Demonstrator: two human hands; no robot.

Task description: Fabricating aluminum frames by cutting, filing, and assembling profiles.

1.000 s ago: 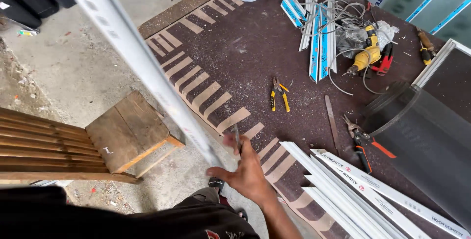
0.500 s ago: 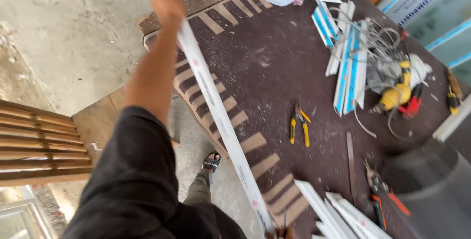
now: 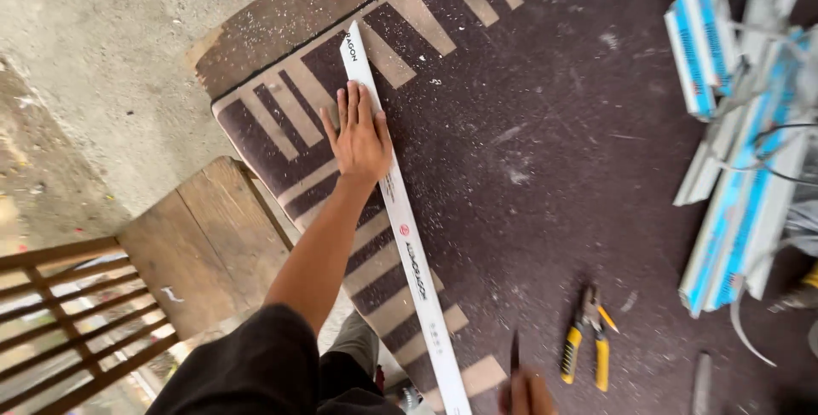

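White profile strip (image 3: 409,244) pinned flat under left hand (image 3: 360,138), fingers together; right hand (image 3: 528,391) grips dark pencil (image 3: 515,353) beside strip; light pressure risks strip sliding.

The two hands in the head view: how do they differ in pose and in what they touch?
The left hand lies flat, fingers spread, pressing on the long white strip near its far end; the right hand is curled at the frame's bottom edge, gripping a thin dark tool upright beside the strip's near end. The left hand shows whole with its forearm; the right is mostly cut off. Both work over the dark board.
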